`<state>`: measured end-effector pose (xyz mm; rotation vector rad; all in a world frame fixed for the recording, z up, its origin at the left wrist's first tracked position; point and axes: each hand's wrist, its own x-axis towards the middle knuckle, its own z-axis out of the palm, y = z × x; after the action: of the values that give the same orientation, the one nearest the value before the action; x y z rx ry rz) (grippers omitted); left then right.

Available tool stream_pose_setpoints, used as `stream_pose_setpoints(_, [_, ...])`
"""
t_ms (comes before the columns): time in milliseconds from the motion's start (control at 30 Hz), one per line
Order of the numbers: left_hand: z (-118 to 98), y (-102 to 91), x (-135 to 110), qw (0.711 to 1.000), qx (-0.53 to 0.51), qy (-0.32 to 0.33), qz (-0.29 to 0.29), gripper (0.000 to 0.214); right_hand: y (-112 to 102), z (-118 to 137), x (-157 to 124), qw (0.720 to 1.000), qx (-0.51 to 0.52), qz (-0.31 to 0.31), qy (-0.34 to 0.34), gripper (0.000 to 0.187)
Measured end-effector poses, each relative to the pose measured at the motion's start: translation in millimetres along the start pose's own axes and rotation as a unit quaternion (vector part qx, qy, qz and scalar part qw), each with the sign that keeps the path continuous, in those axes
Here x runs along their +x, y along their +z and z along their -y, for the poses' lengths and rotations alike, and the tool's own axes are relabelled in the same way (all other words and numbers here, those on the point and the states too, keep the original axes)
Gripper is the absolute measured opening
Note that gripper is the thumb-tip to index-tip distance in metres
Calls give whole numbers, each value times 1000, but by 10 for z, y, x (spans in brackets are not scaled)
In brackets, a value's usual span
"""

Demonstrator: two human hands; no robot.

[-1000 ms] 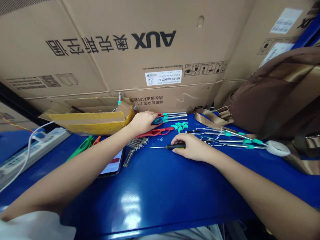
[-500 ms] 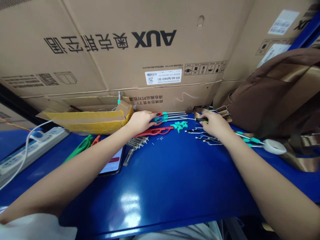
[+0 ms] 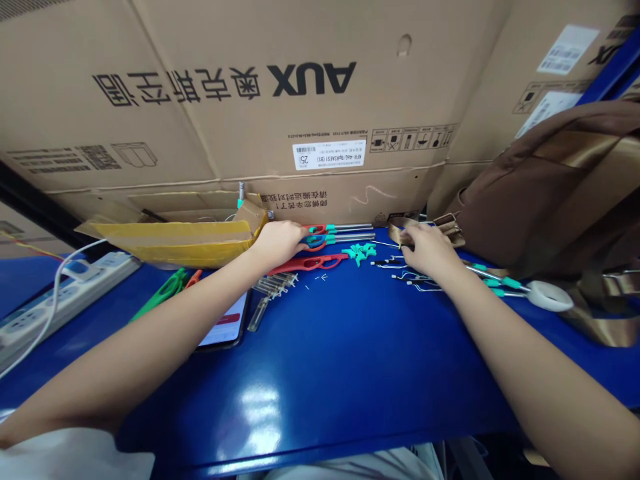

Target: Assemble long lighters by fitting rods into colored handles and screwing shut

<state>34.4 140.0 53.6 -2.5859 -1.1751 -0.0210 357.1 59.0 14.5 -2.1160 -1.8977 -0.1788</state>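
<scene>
My left hand [image 3: 281,243] is at the back of the blue table, its fingers closed over the handle ends of the long-nosed gas lighters. A red lighter [image 3: 316,229] and a blue lighter [image 3: 319,240] stick out past the fingertips, metal tubes pointing right. My right hand [image 3: 426,248] is curled around a screwdriver [image 3: 384,243]; its thin shaft points left, and the handle is mostly hidden by the fingers. Between the hands lies a pile of small turquoise plastic parts [image 3: 361,253]. In front of the left hand is a red lighter handle [image 3: 313,264].
Clear lighter tanks [image 3: 270,287] lie beside a phone [image 3: 225,327]. Black igniters with white wires [image 3: 413,277] and turquoise-collared tubes [image 3: 500,283] lie near my right forearm. A yellow-taped carton [image 3: 175,241], power strip [image 3: 65,300], brown bag [image 3: 555,187] and large cardboard [image 3: 225,133] surround the table.
My right hand has shifted slightly, so the black and yellow screwdriver handle is now mostly covered. The lighter tubes by my left hand lie more nearly parallel.
</scene>
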Motion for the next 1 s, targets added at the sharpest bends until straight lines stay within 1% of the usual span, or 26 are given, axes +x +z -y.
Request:
stream_pose_setpoints(133, [34, -23, -8, 1000, -19, 11, -8, 33, 6, 199, -68, 994, 54, -10, -89, 26])
stream_pose_setpoints(233, [-14, -43, -54, 998, -41, 25, -28, 35, 35, 357, -150, 983, 88, -4, -162, 21])
stream_pose_setpoints(300, [-61, -59, -106, 997, -60, 44, -37, 33, 50, 432, -204, 975, 100, 2, -197, 20])
stream_pose_setpoints(367, [-77, -87, -157, 993, -85, 79, -30, 31, 59, 477, -244, 969, 108, 6, -221, 19])
stream_pose_setpoints(433, [-32, -139, -190, 987, -114, 111, -9, 31, 63, 500, -268, 965, 114, 8, -236, 18])
stream_pose_setpoints(500, [67, -217, -195, 982, -139, 123, 16, 32, 67, 514, -281, 961, 118, 7, -250, 18])
stream_pose_setpoints(600, [216, -337, -164, 980, -170, 97, 26, 41, 72, 537, -297, 955, 122, 5, -270, 18])
stream_pose_setpoints(667, [248, -374, -139, 977, -184, 100, 48, 44, 75, 551, -309, 952, 121, 5, -280, 19])
stream_pose_setpoints(800, [181, -320, -101, 969, -183, 128, 104, 41, 81, 563, -327, 949, 116, 7, -292, 21])
stream_pose_setpoints(900, [168, -266, -66, 970, -170, 130, 114, 36, 96, 557, -327, 948, 109, 11, -299, 21])
stream_pose_setpoints(1000, [226, -247, -19, 972, -154, 132, 116, 30, 116, 551, -325, 948, 101, 16, -302, 23])
